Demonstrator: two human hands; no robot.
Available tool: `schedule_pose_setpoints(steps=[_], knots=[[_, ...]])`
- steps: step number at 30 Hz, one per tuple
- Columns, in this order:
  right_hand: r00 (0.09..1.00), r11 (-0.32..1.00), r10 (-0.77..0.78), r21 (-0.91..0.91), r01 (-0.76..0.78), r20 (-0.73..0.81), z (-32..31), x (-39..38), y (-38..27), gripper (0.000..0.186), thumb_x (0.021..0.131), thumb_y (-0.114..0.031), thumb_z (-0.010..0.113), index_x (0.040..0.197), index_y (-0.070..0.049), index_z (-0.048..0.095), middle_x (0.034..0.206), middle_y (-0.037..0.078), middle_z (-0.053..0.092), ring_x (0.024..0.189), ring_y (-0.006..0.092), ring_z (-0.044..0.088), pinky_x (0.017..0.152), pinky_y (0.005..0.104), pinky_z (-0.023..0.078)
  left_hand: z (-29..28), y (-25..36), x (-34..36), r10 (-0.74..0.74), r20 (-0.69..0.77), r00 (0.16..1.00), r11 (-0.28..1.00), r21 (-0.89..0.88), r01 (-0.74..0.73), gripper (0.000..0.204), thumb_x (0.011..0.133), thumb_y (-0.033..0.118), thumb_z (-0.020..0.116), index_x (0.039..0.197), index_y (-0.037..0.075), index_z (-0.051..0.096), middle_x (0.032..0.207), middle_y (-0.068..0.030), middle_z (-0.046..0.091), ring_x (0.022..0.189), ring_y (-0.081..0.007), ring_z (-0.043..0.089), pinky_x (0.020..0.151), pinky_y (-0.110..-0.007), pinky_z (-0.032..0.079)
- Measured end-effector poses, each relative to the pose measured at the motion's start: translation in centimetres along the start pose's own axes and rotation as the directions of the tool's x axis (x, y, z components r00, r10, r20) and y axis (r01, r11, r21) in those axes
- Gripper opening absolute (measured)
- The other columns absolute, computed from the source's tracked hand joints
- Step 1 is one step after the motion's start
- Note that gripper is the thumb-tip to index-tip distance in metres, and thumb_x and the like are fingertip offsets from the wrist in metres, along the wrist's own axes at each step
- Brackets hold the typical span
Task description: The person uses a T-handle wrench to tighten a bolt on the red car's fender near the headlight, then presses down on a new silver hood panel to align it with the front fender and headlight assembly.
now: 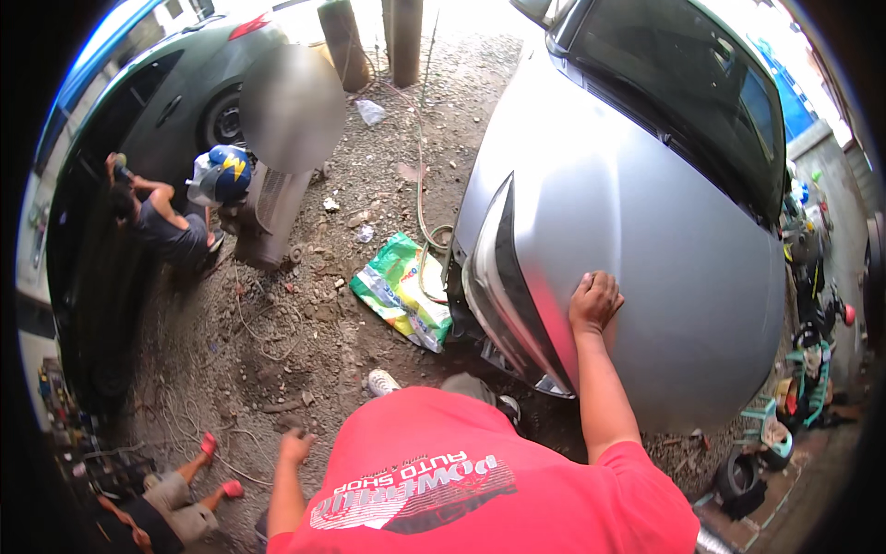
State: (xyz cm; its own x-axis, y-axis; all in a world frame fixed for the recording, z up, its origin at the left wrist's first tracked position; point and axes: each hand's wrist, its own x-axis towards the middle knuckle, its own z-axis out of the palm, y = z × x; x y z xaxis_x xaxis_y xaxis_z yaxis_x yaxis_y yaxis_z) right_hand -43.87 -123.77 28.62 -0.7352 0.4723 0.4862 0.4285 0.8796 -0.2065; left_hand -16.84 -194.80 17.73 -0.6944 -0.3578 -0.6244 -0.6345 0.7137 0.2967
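A silver car's hood (674, 295) fills the right side, its headlight (508, 277) facing me. My right hand (597, 300) rests on the hood with bent fingers pressed together. Whatever might be under those fingers is hidden. Down by my left side hangs my left hand (295, 447), above the gravel and touching nothing that I can see. Its fingers look loosely apart, though the dark tips are hard to make out.
A green and yellow plastic sack (403, 294) lies beside the front bumper, with a hose (421, 185) running past it. A person (171, 222) crouches by a dark car (111, 185). Another person's legs (189, 494) show lower left. Tires (740, 482) lie at right.
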Motion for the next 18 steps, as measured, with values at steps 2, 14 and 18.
schedule_pose_setpoints(steps=[2,14,18], knots=[[0.994,0.989,0.075,-0.119,-0.084,-0.08,0.9,0.4,-0.9,0.015,0.096,-0.027,0.062,0.096,-0.012,0.062,0.102,0.008,0.064,0.104,0.0309,0.061,0.093,0.0483,0.043,-8.3,1.4,5.4,0.025,-0.02,1.0,0.993,0.115,-0.022,0.051,0.085,0.031,0.08,0.125,0.0,0.072,0.12,-0.0241,0.073,0.112,-0.0368,0.071,0.096,-0.042,0.056],[0.986,0.968,0.152,-0.19,-0.162,-0.064,1.7,0.2,-3.3,0.017,0.095,-0.025,0.063,0.098,-0.009,0.058,0.098,0.011,0.061,0.101,0.0341,0.06,0.09,0.0492,0.043,-22.8,9.0,29.6,0.312,-0.02,0.95,0.932,0.199,-0.302,0.044,0.088,0.028,0.078,0.121,0.0,0.073,0.113,-0.0218,0.076,0.105,-0.0307,0.073,0.093,-0.041,0.056],[0.975,0.94,0.209,-0.258,-0.221,-0.073,0.9,0.7,-3.4,0.017,0.095,-0.024,0.063,0.098,-0.009,0.057,0.099,0.01,0.06,0.102,0.0344,0.059,0.091,0.0482,0.043,-19.2,13.0,36.8,0.187,0.386,0.903,0.981,-0.029,-0.191,0.047,0.088,0.03,0.079,0.123,0.001,0.073,0.113,-0.0201,0.076,0.105,-0.0295,0.073,0.094,-0.041,0.056]])
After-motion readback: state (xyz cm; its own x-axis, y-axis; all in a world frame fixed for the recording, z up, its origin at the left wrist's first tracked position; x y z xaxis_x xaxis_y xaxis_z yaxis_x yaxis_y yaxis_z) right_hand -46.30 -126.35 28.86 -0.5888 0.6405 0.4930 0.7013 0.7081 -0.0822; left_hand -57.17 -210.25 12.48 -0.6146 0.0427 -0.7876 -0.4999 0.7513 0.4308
